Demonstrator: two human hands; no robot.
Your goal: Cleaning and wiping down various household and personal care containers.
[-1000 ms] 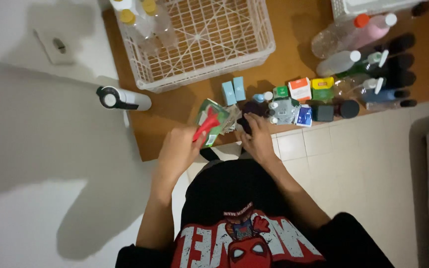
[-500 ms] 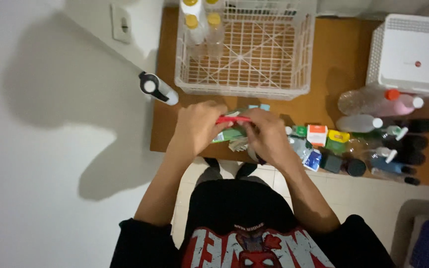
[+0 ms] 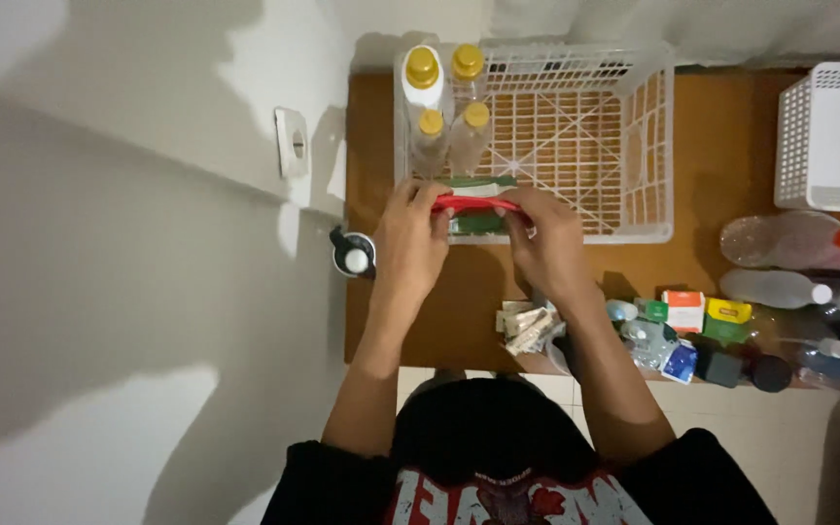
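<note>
Head view: both hands' fingers [image 3: 420, 209] pinch a red-edged packet [image 3: 476, 204] over white basket [image 3: 634, 126] holding four yellow-capped bottles [image 3: 423, 83].

Both hands hold a flat green pack with a red top strip [image 3: 475, 203] over the near rim of a white basket [image 3: 634, 126], which sits at the far edge of the brown worktop [image 3: 702, 262]. The left hand [image 3: 410, 238] pinches the strip's left end, the right hand [image 3: 544, 241] its right end. Four clear bottles with yellow caps [image 3: 444, 97] stand in the basket's left end. A dark bottle with a white cap [image 3: 354, 255] stands at the worktop's left edge. Small boxes and sachets [image 3: 668, 326] crowd the near edge, with clear bottles [image 3: 789, 258] lying toward the right. A second white basket [image 3: 833, 136] stands at the far right corner.
</note>
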